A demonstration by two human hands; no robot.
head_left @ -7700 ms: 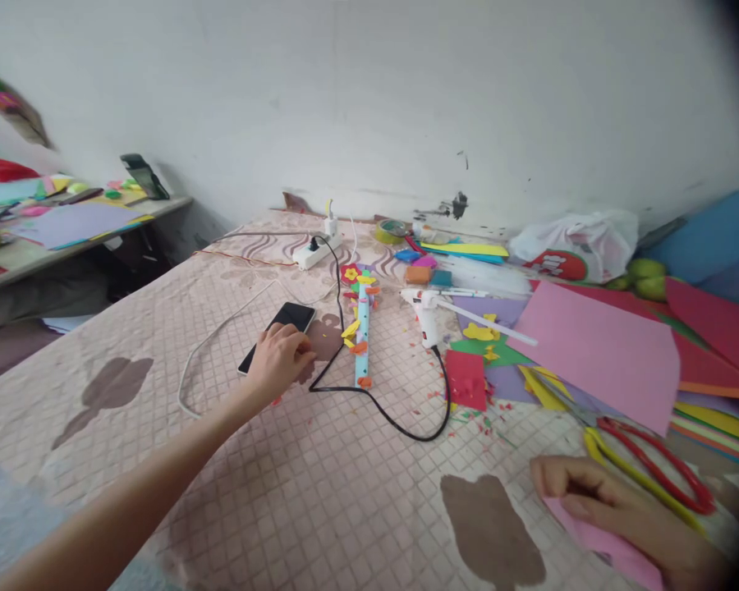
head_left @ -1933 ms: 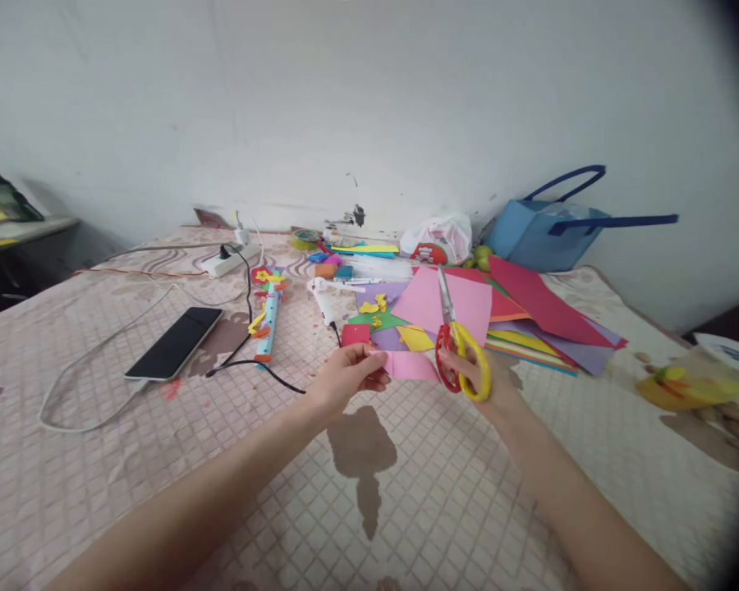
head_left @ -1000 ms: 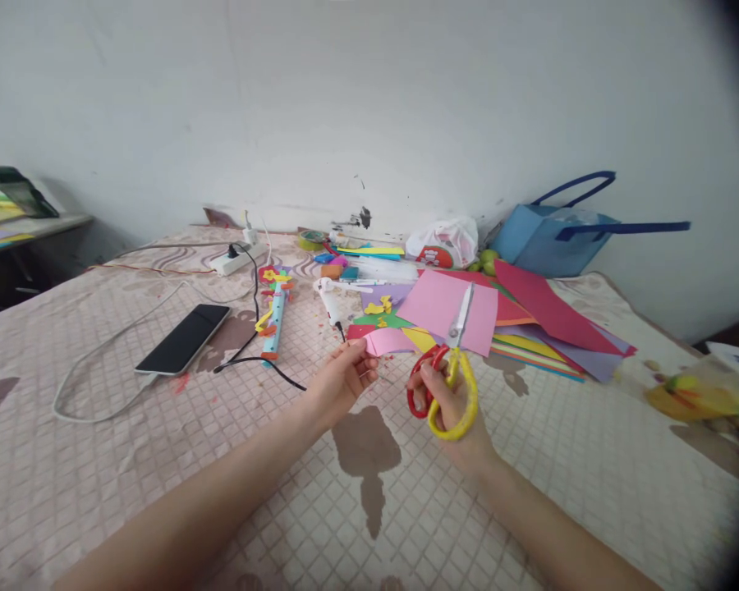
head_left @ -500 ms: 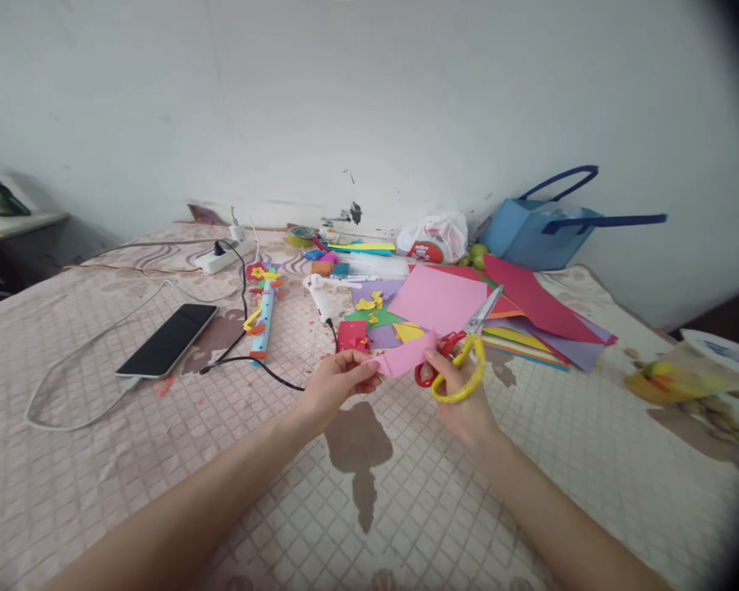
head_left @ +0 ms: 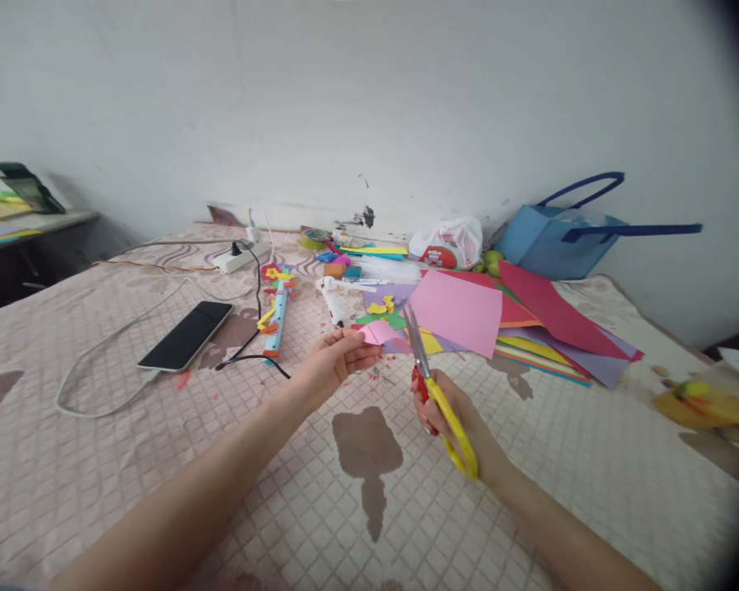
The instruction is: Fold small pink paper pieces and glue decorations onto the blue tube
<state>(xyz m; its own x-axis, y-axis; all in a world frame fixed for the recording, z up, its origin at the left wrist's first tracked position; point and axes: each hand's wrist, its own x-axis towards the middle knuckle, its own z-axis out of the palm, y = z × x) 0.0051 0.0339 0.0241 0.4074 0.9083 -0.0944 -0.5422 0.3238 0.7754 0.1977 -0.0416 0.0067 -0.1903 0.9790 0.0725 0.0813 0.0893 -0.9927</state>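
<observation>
Between thumb and fingers, my left hand (head_left: 338,359) pinches a small piece of pink paper (head_left: 383,332) held just above the table. My right hand (head_left: 459,414) grips a pair of scissors (head_left: 419,343) with one yellow and one red handle. Their blades point up and away from me, a short way right of the pink piece and apart from it. Beyond the scissors lies a larger pink sheet (head_left: 452,310). A white glue gun (head_left: 331,302) rests behind my left hand, near yellow paper cut-outs (head_left: 380,305).
A black phone (head_left: 185,336) on a white cable lies at left, near a light-blue decorated paper strip (head_left: 277,318) and a power strip (head_left: 241,258). Coloured sheets (head_left: 566,328), a white plastic bag (head_left: 447,244) and a blue bag (head_left: 557,242) stand at back right.
The scissors have swung from pointing up-right to pointing up-left, and my right hand has let go of the pink paper. My left hand keeps the paper. The view has shifted slightly left.
</observation>
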